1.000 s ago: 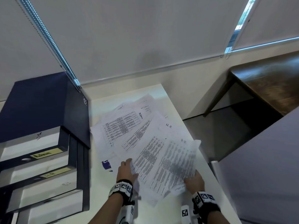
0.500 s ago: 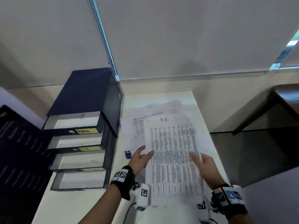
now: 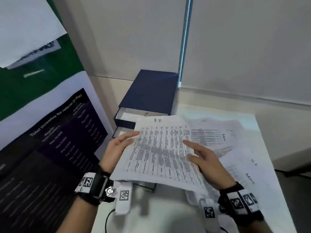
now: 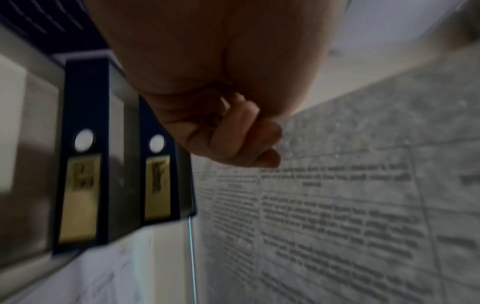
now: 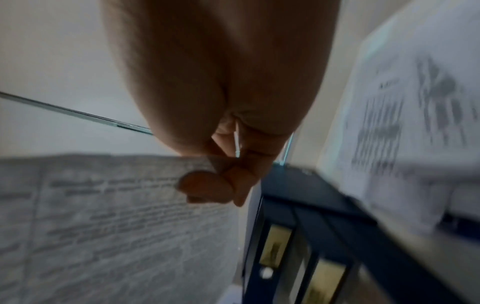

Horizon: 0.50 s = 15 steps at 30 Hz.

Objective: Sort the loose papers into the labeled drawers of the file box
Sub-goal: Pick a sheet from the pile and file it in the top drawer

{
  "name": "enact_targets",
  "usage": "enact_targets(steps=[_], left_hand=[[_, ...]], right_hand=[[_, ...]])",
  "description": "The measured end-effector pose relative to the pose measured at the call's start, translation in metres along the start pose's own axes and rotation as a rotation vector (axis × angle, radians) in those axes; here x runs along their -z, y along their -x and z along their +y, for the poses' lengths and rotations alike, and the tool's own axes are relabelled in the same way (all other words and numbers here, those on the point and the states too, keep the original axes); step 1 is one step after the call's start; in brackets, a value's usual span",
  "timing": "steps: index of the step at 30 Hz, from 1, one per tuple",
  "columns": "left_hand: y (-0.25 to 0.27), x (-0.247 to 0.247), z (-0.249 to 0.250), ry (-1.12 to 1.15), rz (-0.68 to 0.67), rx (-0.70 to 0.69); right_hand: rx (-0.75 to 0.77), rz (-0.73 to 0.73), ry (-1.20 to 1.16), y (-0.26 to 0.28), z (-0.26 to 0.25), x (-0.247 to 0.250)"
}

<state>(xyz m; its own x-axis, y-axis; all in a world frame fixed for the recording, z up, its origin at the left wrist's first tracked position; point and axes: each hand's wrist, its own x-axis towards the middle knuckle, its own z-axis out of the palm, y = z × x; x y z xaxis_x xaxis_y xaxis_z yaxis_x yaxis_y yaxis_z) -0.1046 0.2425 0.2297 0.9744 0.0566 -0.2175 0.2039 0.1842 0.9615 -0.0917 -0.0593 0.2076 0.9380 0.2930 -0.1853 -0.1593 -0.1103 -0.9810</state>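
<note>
Lifted off the bench [image 3: 168, 216] since half a second ago, the printed sheet [image 3: 161, 152] now hangs tilted in front of the blue file box [image 3: 151, 93], covering its lower drawers. Left hand [image 3: 116, 148] pinches the sheet's left edge, fingers curled beneath it; right hand [image 3: 205, 160] pinches the right edge, thumb on top. Beside the file box, more loose papers [image 3: 223, 140] lie spread on the bench. Yellow labels [image 4: 79, 197] mark the drawer fronts.

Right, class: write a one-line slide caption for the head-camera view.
Both hands, left and right, hold a printed sheet over the blue file box; more papers lie on the table.
</note>
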Motion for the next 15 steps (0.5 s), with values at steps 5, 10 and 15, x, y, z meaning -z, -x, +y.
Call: enact_targets(steps=[5,10,15], left_hand=[[0.008,0.096,0.008,0.073,0.101,0.105],[0.004,0.124,-0.006,0.124,0.146,0.17],[-0.008,0.14,-0.022,-0.01,-0.041,0.262]], right_hand=[[-0.166,-0.189,-0.115,-0.021,0.002,-0.091],[-0.272,-0.154,-0.201,-0.043,0.022,-0.127],[-0.345,0.028,-0.287,-0.074,0.023,-0.125]])
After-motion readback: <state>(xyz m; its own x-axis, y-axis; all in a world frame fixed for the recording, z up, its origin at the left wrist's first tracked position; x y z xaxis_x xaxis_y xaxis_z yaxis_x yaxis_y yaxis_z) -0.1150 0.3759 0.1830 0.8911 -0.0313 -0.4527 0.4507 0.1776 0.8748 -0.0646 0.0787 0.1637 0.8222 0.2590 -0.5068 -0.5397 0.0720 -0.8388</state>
